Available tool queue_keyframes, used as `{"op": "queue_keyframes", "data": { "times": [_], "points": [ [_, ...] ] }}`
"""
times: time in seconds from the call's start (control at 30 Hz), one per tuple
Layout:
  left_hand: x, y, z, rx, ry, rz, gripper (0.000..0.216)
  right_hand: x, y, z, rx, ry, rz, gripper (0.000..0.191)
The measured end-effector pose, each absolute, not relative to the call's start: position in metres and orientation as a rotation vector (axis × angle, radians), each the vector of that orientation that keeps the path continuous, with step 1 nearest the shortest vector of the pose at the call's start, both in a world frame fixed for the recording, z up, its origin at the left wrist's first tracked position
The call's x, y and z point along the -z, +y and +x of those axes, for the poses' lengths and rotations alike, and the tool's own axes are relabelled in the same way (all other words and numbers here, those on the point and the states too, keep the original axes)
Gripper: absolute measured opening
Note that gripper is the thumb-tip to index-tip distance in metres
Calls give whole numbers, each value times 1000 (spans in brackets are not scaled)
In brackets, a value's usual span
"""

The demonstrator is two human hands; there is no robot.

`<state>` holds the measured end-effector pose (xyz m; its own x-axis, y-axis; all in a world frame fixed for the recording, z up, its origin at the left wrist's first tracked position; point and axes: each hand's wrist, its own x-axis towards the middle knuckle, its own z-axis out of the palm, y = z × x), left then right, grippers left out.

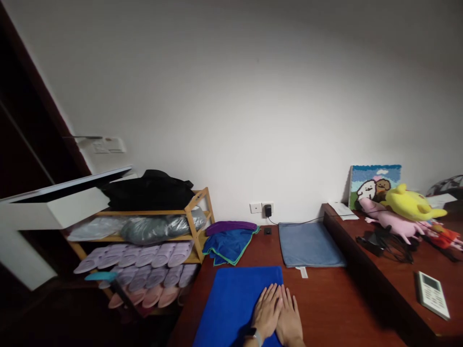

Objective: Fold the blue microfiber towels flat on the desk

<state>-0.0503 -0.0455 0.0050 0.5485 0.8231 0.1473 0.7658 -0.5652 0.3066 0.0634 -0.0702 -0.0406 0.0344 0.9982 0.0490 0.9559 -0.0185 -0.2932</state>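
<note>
My left hand [266,311] and right hand [289,318] lie flat, fingers straight, gripping nothing, at the blue cloth [227,306]'s three-o'clock edge, which could wrinkle if I push toward nine.

We are seeing soft, uneven light brightening the wall [282,125] above the black plug [268,210] and fading to grey higher up, while the door frame [40,91] far left of the plug is sinking into near-black. Below the plug, the left hand [267,308] is casting a dark shadow on the blue cloth [235,299]. We are noticing plastic bags [148,231] glinting left of the plug, slippers [158,275] blurring to its lower left, and stretching at the outer edges.
</note>
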Motion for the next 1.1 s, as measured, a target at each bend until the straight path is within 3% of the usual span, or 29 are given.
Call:
{"op": "queue_keyframes", "data": {
  "times": [0.4, 0.77, 1.1],
  "points": [
    [17, -33, -224, -243, 2087, 2332, 62, 33, -73, 62, -302, -1920, -2116, 70],
    [16, -39, -227, -241, 2118, 2362, 63, -1, -22, 61, -312, -1903, -2132, 66],
    [24, -36, -231, -294, 2096, 2358, 62, 31, 3, 64, -287, -1952, -2142, 67]
  ]
}}
